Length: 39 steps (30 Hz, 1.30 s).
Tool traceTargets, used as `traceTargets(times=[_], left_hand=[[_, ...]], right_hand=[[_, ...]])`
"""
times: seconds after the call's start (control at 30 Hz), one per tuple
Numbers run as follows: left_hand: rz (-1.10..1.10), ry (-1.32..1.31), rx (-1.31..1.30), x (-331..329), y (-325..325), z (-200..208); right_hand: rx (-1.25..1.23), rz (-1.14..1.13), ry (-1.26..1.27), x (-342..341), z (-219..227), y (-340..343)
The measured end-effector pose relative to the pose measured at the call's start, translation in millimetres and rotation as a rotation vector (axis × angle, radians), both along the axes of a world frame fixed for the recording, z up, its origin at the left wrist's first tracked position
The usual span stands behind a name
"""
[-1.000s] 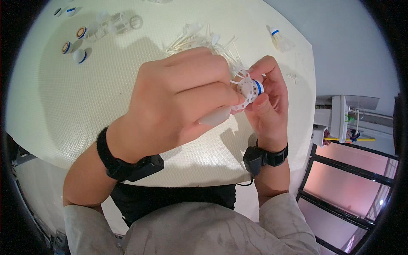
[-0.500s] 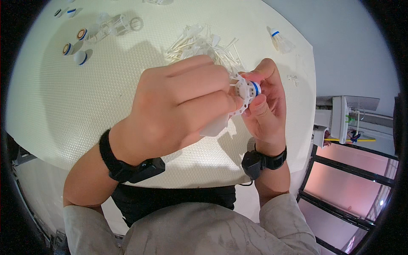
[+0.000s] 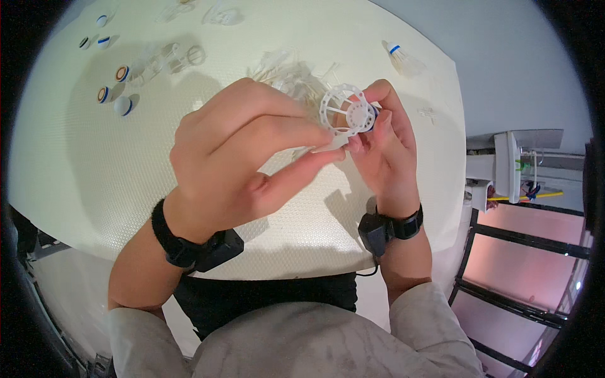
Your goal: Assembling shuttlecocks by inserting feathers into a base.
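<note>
Between the fingers and thumb of my right hand (image 3: 394,151) is a shuttlecock base with a blue band, mostly covered by the fingers. A white plastic shuttlecock frame (image 3: 357,115), with a holed ring and thin ribs, sits on this base, its wide end facing left. My left hand (image 3: 233,157) is closed in a pinch at the lower edge of the ring. A white feather (image 3: 332,144) shows between its fingertips, partly hidden. Just beyond the hands lies a pile of white feathers (image 3: 290,75).
At the far left lie several shuttlecock bases (image 3: 123,106) with blue bands, beside clear-looking plastic frames (image 3: 170,60). A feathered shuttlecock (image 3: 403,60) rests at the far right. Small white pieces (image 3: 427,113) are on the white textured table (image 3: 151,164) right of my right hand.
The frame has turned so that its open ring shows more. My left hand has shifted left and lower on the ring, and its fingers cover less of the frame.
</note>
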<state>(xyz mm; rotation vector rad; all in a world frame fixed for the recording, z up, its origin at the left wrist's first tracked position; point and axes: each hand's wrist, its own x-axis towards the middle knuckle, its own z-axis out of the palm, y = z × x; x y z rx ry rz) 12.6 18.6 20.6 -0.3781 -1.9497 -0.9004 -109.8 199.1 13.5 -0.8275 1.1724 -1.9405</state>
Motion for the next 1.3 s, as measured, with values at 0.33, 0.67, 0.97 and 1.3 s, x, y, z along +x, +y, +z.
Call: traceTargets(times=[0.33,0.67,0.97,1.3], left_hand=[[-0.1,-0.059,0.075,0.3,2.5,-4.6],[-0.092,-0.207,0.215,1.9,0.4,-5.3],[-0.067,-0.334,0.683,-6.2,-3.5,-12.2],[0.186,-0.721,-0.123,-14.0,-26.4,-11.2]], right_hand=[[0.063,-0.089,0.037,6.0,-0.2,-4.1],[0.099,-0.086,0.094,4.4,-1.6,-7.7],[0.297,-0.195,-0.084,4.2,7.4,-11.7],[0.146,-0.343,-0.153,-23.2,-3.2,-7.6]])
